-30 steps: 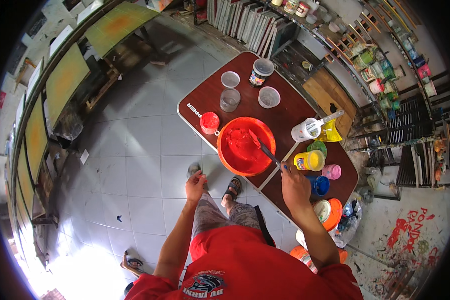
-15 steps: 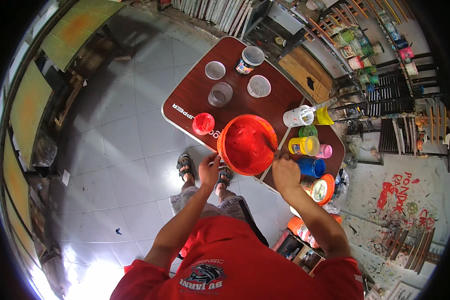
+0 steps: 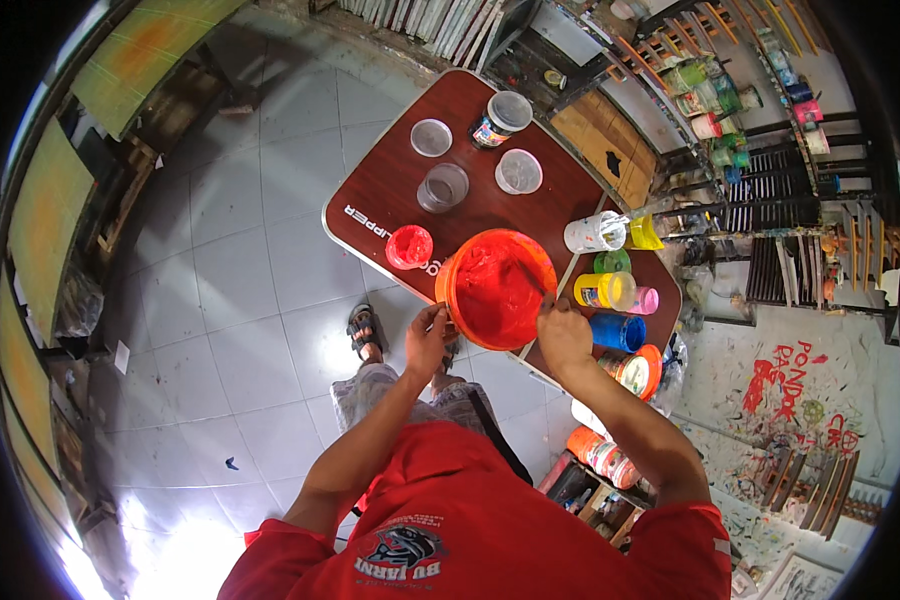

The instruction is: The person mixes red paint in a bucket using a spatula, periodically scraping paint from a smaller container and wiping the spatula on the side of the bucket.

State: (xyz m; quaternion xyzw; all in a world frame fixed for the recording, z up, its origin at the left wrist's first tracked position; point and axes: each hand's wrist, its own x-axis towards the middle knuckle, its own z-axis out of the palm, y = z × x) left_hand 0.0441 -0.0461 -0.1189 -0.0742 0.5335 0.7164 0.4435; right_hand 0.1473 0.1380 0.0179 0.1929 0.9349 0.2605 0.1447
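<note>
A round orange bucket of thick red paint stands at the near edge of the dark red table. My left hand pinches the near left side of the bucket at its rim. Closed around a dark stirring stick, my right hand is over the bucket's right rim. The stick slants into the paint; its lower end is hidden there. Left of the bucket sits a small tub of red paint.
Clear tubs and a lidded jar stand on the far part of the table. To the right are a white cup with tools, a yellow pot and a blue pot. Wall racks rise beyond.
My right hand and the stick have shifted slightly left across the bucket, and the paint's surface has changed shape. My left hand stays at the rim.
</note>
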